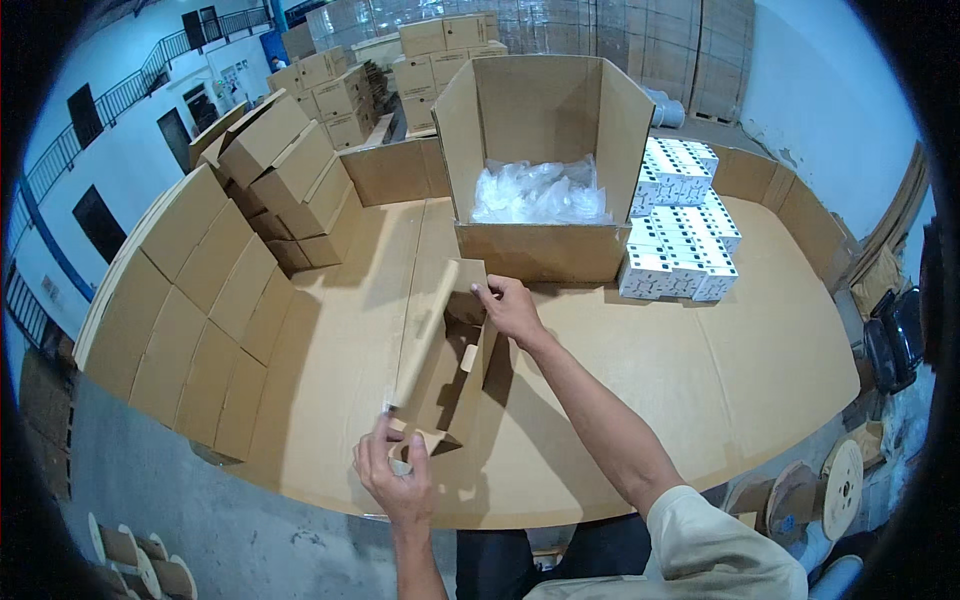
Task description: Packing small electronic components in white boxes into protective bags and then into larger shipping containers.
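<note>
A narrow brown cardboard box (435,385) stands in front of me with its top open and its long lid flap raised on the left side. My right hand (512,308) pinches the far end of this box between thumb and fingers. At the near end, my left hand (395,478) has its thumb and fingers around the small end flaps, with the index fingertip at the lid's near corner. The inside of the box is shaded, and nothing can be made out in it.
The cardboard-covered table (620,400) has a raised rim. Ahead stands a large open carton (545,240) holding clear plastic bags (540,192). To its right are stacked white boxes (680,245). Brown boxes (215,310) are stacked at left, more boxes (295,190) behind them.
</note>
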Available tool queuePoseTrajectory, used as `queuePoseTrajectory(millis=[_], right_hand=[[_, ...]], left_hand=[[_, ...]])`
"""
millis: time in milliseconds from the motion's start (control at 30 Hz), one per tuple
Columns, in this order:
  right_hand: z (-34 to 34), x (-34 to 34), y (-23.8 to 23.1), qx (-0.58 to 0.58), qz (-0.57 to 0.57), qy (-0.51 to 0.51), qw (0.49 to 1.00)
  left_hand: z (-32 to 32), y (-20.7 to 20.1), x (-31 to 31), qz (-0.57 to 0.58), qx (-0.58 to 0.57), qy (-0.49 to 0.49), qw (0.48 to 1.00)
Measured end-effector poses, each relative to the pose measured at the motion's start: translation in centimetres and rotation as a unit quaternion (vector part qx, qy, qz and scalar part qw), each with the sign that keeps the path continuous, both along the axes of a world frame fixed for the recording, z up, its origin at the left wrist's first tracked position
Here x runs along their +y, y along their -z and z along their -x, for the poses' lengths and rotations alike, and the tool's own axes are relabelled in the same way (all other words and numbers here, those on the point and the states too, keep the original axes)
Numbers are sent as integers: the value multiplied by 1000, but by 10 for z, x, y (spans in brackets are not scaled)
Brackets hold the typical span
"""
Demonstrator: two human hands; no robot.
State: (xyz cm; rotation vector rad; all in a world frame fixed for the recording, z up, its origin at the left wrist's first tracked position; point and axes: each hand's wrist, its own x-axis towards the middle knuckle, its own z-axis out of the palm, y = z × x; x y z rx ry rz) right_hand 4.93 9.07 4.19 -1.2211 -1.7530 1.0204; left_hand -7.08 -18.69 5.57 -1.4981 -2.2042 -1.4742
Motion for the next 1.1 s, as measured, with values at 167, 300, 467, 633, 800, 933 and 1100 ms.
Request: queuePoseTrajectory(millis=[167, 300, 467, 633, 800, 933, 1100], right_hand=[[4, 24, 36, 89, 11, -11, 996], [8, 26, 37, 111, -53, -29, 992], [9, 29, 24, 90, -20, -9, 996], [15, 3, 32, 87, -101, 127, 983], [12, -11, 33, 78, -124, 62, 987], [21, 3, 30, 46, -99, 69, 992], [27, 23, 35, 25, -111, 71, 991]], left_hand=[[10, 1, 8, 31, -12, 8, 999], [19, 6, 16, -4, -63, 58, 996], [6, 14, 27, 32, -204, 87, 975], [-17, 13, 42, 7, -152, 57, 987], [-10, 22, 59, 0, -145, 65, 987], [0, 27, 75, -16, -143, 65, 987], [9, 29, 93, -38, -126, 71, 989]])
